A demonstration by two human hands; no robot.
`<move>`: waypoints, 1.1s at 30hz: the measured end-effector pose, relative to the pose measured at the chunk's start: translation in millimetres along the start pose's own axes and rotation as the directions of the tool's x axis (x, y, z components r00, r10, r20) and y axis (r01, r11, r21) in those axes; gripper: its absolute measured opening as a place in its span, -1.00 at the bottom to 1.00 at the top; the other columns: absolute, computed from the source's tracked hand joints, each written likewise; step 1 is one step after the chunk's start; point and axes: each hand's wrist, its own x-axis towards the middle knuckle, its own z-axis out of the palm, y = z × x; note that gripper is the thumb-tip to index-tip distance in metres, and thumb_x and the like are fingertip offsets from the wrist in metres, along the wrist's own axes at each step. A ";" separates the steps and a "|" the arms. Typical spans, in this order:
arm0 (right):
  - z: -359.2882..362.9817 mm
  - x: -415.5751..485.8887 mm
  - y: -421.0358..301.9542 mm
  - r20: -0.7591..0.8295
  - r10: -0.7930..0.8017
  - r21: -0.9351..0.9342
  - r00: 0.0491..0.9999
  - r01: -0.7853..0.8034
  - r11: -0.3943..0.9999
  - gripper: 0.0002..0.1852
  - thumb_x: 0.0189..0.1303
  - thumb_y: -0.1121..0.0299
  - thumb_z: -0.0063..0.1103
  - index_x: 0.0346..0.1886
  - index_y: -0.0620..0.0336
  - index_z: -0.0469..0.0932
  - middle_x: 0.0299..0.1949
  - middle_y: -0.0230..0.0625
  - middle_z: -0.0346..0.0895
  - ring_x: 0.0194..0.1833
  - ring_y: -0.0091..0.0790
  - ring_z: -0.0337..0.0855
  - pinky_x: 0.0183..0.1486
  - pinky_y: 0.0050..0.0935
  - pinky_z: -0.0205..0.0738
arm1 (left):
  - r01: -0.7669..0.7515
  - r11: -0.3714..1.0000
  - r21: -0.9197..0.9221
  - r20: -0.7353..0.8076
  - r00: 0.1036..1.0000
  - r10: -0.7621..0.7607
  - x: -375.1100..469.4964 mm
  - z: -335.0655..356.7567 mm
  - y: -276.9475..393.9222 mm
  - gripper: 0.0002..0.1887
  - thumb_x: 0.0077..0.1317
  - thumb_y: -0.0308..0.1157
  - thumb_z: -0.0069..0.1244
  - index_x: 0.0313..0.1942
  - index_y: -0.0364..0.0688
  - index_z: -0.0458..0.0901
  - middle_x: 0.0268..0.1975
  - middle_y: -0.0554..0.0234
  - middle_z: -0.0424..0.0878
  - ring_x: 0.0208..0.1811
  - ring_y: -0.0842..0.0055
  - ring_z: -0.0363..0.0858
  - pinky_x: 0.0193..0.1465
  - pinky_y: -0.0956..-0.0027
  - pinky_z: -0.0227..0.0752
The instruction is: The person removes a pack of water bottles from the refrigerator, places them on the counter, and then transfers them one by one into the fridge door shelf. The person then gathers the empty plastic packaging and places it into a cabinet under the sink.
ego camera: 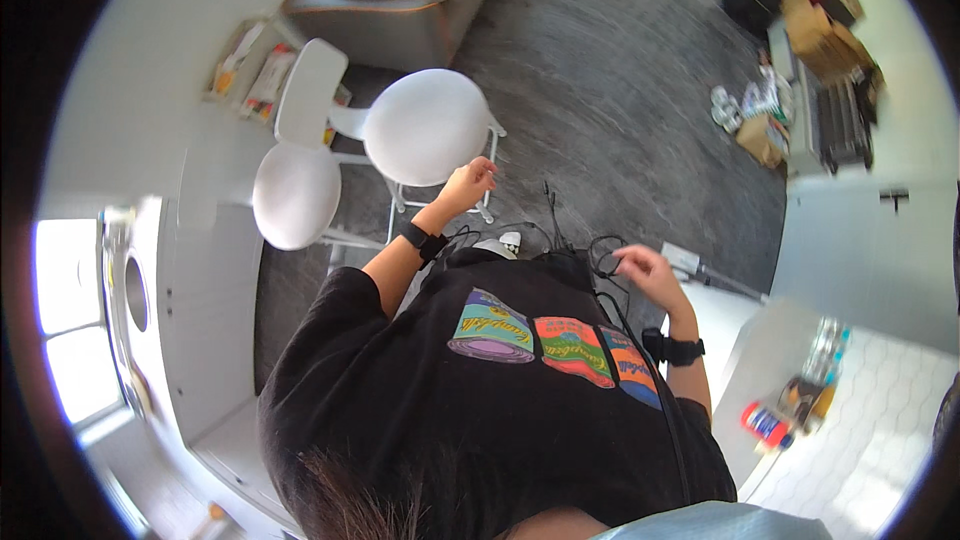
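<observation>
My left hand (472,178) hangs at the front edge of a white round-seated chair (426,124), its fingers loosely bent and nothing seen in them. I cannot tell whether it touches the seat. On the other side, my right hand (649,274) is held out with relaxed, slightly blurred fingers. Black cables (604,255) hang beside that hand, but it does not appear to grip them. Both wrists carry black straps with small dark devices. Below, one shoe (510,241) shows past the hem of my black T-shirt (465,420).
A second white chair (296,195) stands at left, near a grey sofa (375,26). Cardboard boxes (821,41), a suitcase (844,124) and bags line the right wall. A white counter (840,457) holding bottles (765,424) is close on my right. Dark grey floor (600,67) lies ahead.
</observation>
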 end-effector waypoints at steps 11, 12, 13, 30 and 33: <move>-8.1 89.2 -73.7 0.607 -0.131 -0.103 0.783 0.242 0.965 -0.72 0.07 0.61 -0.09 -0.17 0.24 0.56 -0.40 -0.32 0.57 -0.31 -0.49 0.56 -0.21 -0.53 0.42 | 0.246 0.954 -0.171 -0.362 0.885 -0.293 -78.5 -25.8 -12.3 -0.80 0.27 -0.42 -0.19 -0.15 -0.29 0.46 -0.37 0.09 0.65 -0.27 0.41 0.67 -0.18 0.36 0.49; -11.7 97.0 -73.5 0.637 -0.124 -0.108 0.761 0.247 0.963 -0.73 0.08 0.63 -0.11 -0.18 0.28 0.55 -0.40 -0.32 0.56 -0.30 -0.51 0.56 -0.21 -0.55 0.42 | 0.253 0.949 -0.186 -0.386 0.870 -0.308 -83.0 -22.7 -12.2 -0.80 0.27 -0.42 -0.18 -0.14 -0.29 0.46 -0.37 0.10 0.65 -0.27 0.42 0.67 -0.18 0.36 0.49; -15.9 104.6 -72.6 0.666 -0.120 -0.115 0.737 0.260 0.959 -0.74 0.10 0.64 -0.13 -0.19 0.32 0.55 -0.39 -0.32 0.55 -0.29 -0.54 0.55 -0.20 -0.57 0.42 | 0.264 0.942 -0.205 -0.414 0.849 -0.328 -86.8 -20.0 -12.3 -0.80 0.28 -0.42 -0.18 -0.14 -0.29 0.47 -0.37 0.11 0.65 -0.27 0.43 0.67 -0.18 0.37 0.49; -0.1 212.1 -64.4 0.577 -0.142 -0.102 0.804 0.243 0.965 -0.79 0.27 0.51 -0.10 -0.10 0.25 0.51 -0.41 -0.36 0.57 -0.40 -0.59 0.50 -0.31 -0.61 0.39 | 0.375 0.770 -0.516 -0.664 0.393 -0.636 -237.5 42.0 -37.6 -0.83 0.28 -0.47 -0.17 -0.15 -0.25 0.49 -0.38 0.20 0.67 -0.32 0.55 0.63 -0.20 0.45 0.48; 22.3 215.4 -66.7 0.604 -0.131 -0.085 0.786 0.227 0.970 -0.79 0.27 0.52 -0.11 -0.09 0.24 0.50 -0.40 -0.36 0.57 -0.41 -0.60 0.49 -0.33 -0.63 0.37 | 0.329 0.752 -0.571 -0.695 0.292 -0.656 -276.1 41.5 -51.1 -0.84 0.28 -0.47 -0.15 -0.16 -0.23 0.49 -0.39 0.19 0.67 -0.32 0.54 0.64 -0.21 0.46 0.48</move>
